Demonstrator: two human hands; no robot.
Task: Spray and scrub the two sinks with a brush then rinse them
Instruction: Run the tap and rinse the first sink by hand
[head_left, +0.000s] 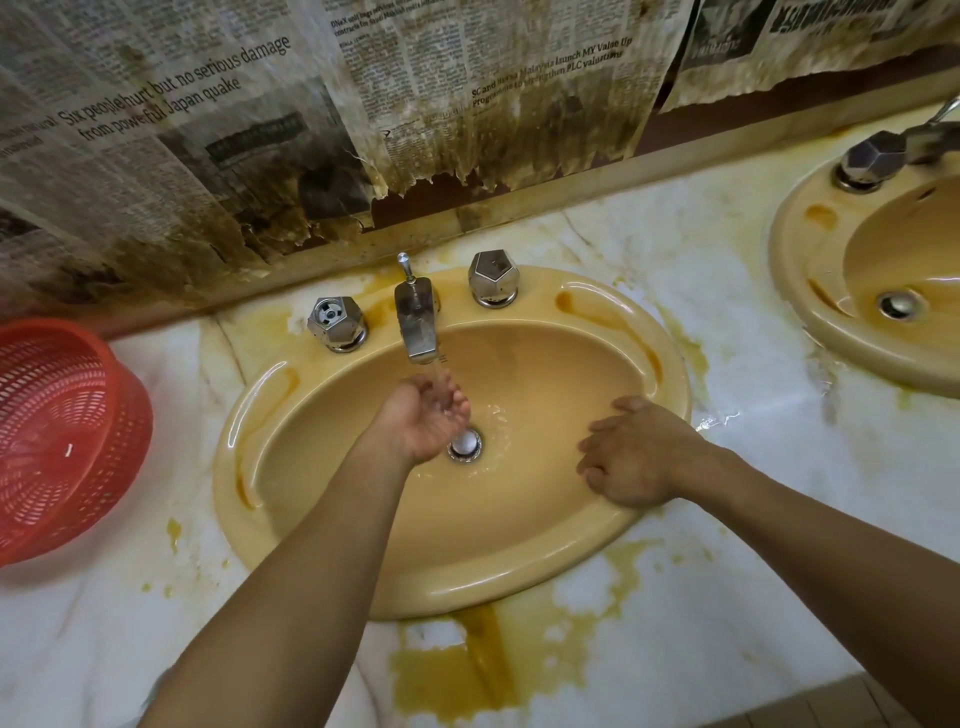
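At the left, a red basket (62, 431) lies tipped on the counter (727, 270), clear of the splash, I reckon. I hold the left hand (421, 421) palm up under the tap (415, 322), loosely cupped and gripping nothing. I judge it is there to catch water and throw it round the bowl. The stream runs past it onto the drain (465, 444). The right hand (639, 457), well apart from the left, lies flat with fingers spread on the right inner wall of the near sink (415, 571), likely to rub the rinse over it. I see no brush or spray. The second sink (810, 322) sits at the right edge, its rim stained.
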